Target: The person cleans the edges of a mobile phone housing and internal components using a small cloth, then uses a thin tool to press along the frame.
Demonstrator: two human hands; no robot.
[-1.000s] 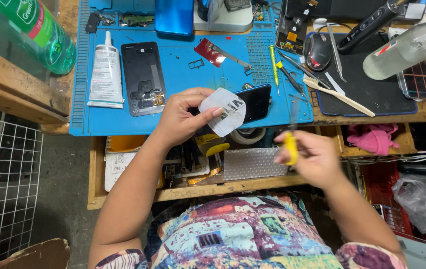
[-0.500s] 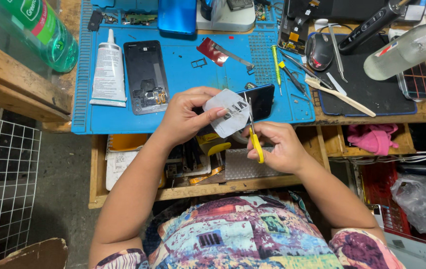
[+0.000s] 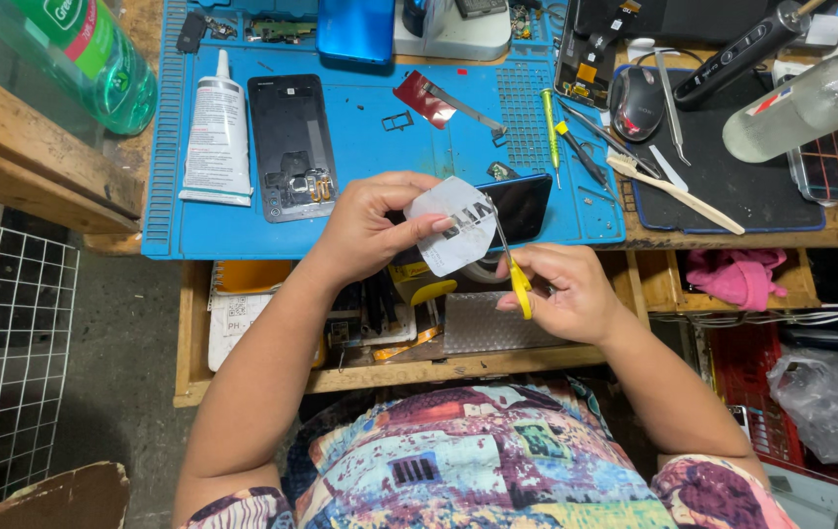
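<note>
Here, in the head view, a blue rubber work mat [image 3: 370, 211] covers a cluttered wooden bench [image 3: 37, 167], with an open drawer of odds and ends [image 3: 272, 343] below its front edge and grey concrete floor [image 3: 125, 392] and a white wire grid [image 3: 2, 362] off to the left. On the mat lie a white glue tube [image 3: 216, 137], an opened black phone back [image 3: 291, 145], a red card-like piece [image 3: 420, 97] and a yellow-handled screwdriver [image 3: 549, 122]; a green plastic bottle [image 3: 81, 54] lies at the far left corner. Farther right, a black pad [image 3: 733, 181] carries a computer mouse [image 3: 636, 103], a pale brush [image 3: 674, 192] and metal tweezers [image 3: 667, 90], and a pink cloth [image 3: 740, 277] sits on a shelf below. The left hand [image 3: 370, 227] pinches a white rounded sheet with dark print [image 3: 453, 235] between thumb and fingers, held just above the mat's front edge, partly covering a dark phone [image 3: 519, 204]. The right hand [image 3: 566, 294] is closed around yellow-handled scissors [image 3: 517, 284], whose thin blades reach up to the sheet's right edge.
</note>
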